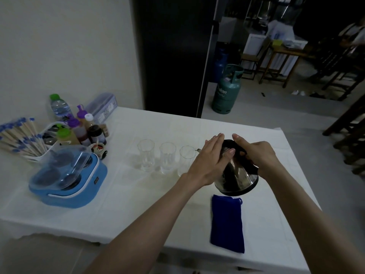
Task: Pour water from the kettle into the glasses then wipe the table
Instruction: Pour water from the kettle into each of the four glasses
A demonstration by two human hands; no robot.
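Note:
A steel kettle (238, 177) with a black lid and handle is tilted to the left above the white table (138, 204), its spout over the rightmost glass (186, 158). My right hand (256, 155) grips the black handle. My left hand (211, 161) lies flat with straight fingers against the kettle's lid and left side. Two more clear glasses (146, 155) (167, 158) stand in a row to the left. A dark blue cloth (227, 224) lies on the table in front of the kettle.
A blue appliance with a clear lid (67, 178) sits at the left. Behind it stand sauce bottles (87, 131), a water bottle (59, 105) and a holder of chopsticks (19, 135). A green gas cylinder (227, 89) stands on the floor beyond the table.

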